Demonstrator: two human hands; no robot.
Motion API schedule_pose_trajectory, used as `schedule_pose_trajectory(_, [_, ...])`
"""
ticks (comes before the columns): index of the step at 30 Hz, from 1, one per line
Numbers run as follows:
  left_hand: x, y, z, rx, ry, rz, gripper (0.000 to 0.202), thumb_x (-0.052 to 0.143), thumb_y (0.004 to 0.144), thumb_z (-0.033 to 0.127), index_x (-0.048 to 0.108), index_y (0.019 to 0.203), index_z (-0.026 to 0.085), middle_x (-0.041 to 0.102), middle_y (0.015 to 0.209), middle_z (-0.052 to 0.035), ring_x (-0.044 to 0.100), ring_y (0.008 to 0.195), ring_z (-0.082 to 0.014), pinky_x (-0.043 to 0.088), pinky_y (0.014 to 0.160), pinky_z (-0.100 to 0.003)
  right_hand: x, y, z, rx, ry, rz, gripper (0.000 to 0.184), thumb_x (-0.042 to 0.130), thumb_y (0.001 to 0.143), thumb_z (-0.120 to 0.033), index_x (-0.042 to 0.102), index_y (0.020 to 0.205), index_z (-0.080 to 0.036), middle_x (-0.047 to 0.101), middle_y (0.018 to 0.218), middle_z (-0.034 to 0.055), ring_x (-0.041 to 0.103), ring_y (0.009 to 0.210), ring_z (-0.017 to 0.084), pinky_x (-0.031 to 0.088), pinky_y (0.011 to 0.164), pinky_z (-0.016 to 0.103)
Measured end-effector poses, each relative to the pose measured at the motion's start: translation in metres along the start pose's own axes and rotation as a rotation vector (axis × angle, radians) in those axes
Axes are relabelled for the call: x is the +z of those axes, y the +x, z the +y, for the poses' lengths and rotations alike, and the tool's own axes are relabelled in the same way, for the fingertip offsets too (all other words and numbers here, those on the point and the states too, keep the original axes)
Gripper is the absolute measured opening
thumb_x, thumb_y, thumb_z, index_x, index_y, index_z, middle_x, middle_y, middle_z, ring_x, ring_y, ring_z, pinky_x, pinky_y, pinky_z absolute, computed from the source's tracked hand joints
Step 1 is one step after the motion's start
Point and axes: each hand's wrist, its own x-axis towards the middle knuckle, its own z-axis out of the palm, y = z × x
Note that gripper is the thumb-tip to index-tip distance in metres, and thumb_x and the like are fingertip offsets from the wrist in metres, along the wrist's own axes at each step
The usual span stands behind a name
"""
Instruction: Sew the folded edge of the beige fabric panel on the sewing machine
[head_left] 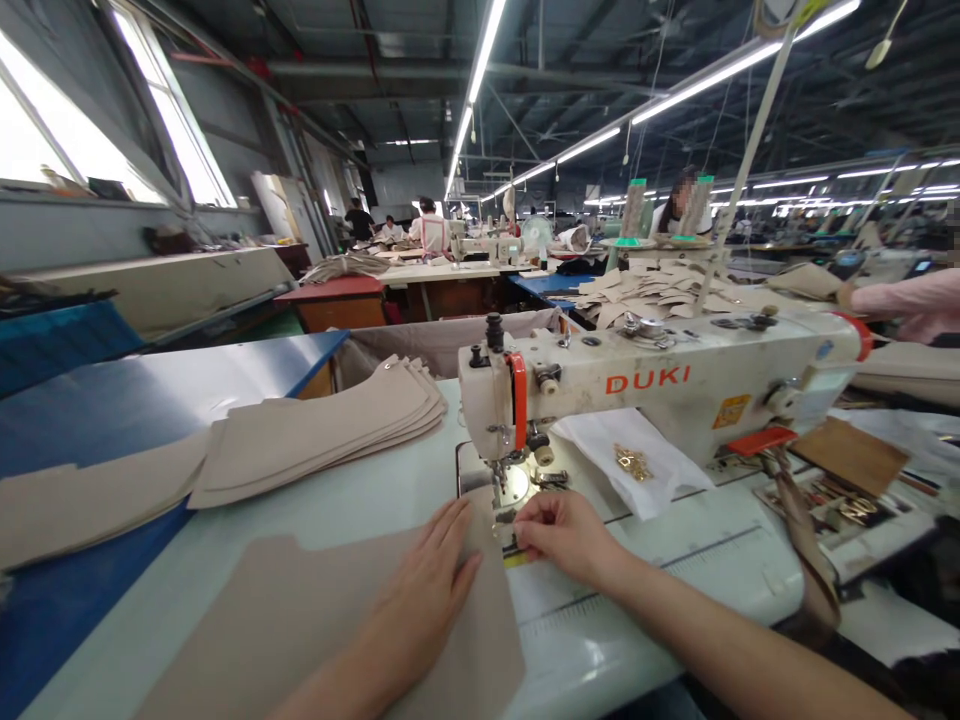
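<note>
My left hand (431, 590) lies flat on a beige fabric panel (330, 580), its fingertips near the panel's far edge. That edge reaches toward the needle area of a white sewing machine (585, 370) marked DUKI. Just right of the panel, my right hand (559, 535) is pinched closed beside the lit needle plate (515, 484). Whatever is between its fingertips is too small or hidden to name. Behind that hand, a white sheet (667, 475) on the machine bed carries a small heap of gold-coloured metal pieces (631, 462).
A stack of beige panels (322, 425) lies on the left, partly over a blue surface (90, 610). At the right stands a tray (855, 550) of small parts and tools. More cut pieces (645, 290) are piled behind the machine. A co-worker's pink sleeve (911, 295) shows at far right.
</note>
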Motion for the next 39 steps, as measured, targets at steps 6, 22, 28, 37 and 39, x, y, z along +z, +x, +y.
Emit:
schedule_pose_trajectory(6, [0.012, -0.009, 0.009, -0.013, -0.023, 0.048, 0.049, 0.039, 0.089, 0.035, 0.038, 0.134, 0.014, 0.051, 0.133, -0.0142, 0.046, 0.124, -0.0257, 0.043, 0.102, -0.043, 0.007, 0.021, -0.01, 0.162, -0.073, -0.076, 0.014, 0.052, 0.07, -0.004, 0.055, 0.061, -0.014, 0.057, 0.048, -0.0031, 0.054, 0.038, 0.009, 0.041, 0.039, 0.015])
schedule_pose_trajectory(22, [-0.001, 0.036, 0.014, 0.309, 0.03, 0.19, 0.018, 0.045, 0.084, 0.012, 0.059, 0.074, 0.017, 0.063, 0.076, -0.0042, 0.058, 0.077, -0.0189, 0.051, 0.072, -0.031, 0.009, 0.037, -0.022, 0.208, -0.333, -0.172, 0.021, 0.054, 0.072, -0.007, 0.053, 0.052, -0.014, 0.057, 0.045, -0.0002, 0.054, 0.036, 0.01, 0.041, 0.034, 0.014])
schedule_pose_trajectory(28, [0.004, 0.038, 0.015, 0.275, 0.023, 0.199, 0.018, 0.045, 0.082, 0.009, 0.056, 0.069, 0.017, 0.063, 0.073, -0.0043, 0.059, 0.073, -0.0187, 0.05, 0.07, -0.031, 0.008, 0.037, -0.018, 0.064, -0.494, -0.171, 0.022, 0.05, 0.077, -0.007, 0.057, 0.056, -0.012, 0.06, 0.05, 0.0014, 0.056, 0.04, 0.011, 0.045, 0.042, 0.018])
schedule_pose_trajectory(37, [0.004, 0.038, 0.013, 0.298, -0.021, 0.219, 0.018, 0.043, 0.083, 0.01, 0.057, 0.074, 0.017, 0.066, 0.078, -0.0048, 0.06, 0.077, -0.0189, 0.051, 0.074, -0.031, -0.031, -0.013, 0.004, -0.756, -1.1, -0.262, 0.01, 0.055, 0.087, -0.011, 0.063, 0.089, -0.015, 0.062, 0.094, 0.0066, 0.054, 0.095, 0.02, 0.04, 0.085, 0.031])
schedule_pose_trajectory(39, [0.003, 0.038, 0.013, 0.3, -0.035, 0.222, 0.019, 0.043, 0.084, 0.011, 0.058, 0.074, 0.018, 0.066, 0.079, -0.0047, 0.06, 0.078, -0.0185, 0.051, 0.074, -0.031, -0.039, -0.02, 0.008, -0.996, -1.291, -0.326, 0.011, 0.052, 0.092, -0.014, 0.061, 0.099, -0.014, 0.061, 0.095, 0.0063, 0.052, 0.094, 0.019, 0.041, 0.084, 0.03])
